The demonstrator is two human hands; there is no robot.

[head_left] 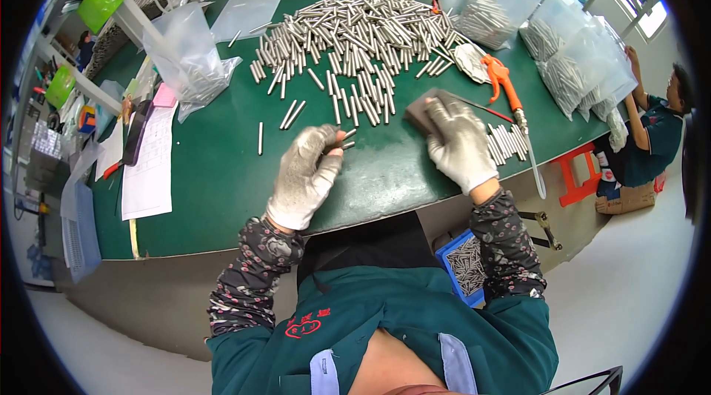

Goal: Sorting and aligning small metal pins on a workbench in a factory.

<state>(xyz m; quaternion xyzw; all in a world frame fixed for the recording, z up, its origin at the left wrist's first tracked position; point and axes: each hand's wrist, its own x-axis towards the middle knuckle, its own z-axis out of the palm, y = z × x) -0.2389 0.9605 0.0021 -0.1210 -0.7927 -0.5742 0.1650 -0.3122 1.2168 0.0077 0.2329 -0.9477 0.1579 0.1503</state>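
Note:
My left hand (302,180), in a worn pale glove with bare fingertips, pinches short metal pins (349,134) between thumb and fingers above the green table. In a similar glove, my right hand (462,141) grips a dark brown block (421,116) resting on the tabletop; its fingers lie over the block's top. Beyond both hands spreads a large heap of loose metal pins (355,28). Several single pins lie apart from it, near my left hand. Right of my right hand, a neat row of pins (508,144) lies side by side.
An orange air gun (503,84) with a hose lies at the right, beside a crumpled white cloth (472,63). Clear bags of pins (498,6) stand at the back right; another bag (189,61) is at left, near papers (148,165). A person (648,128) sits at far right.

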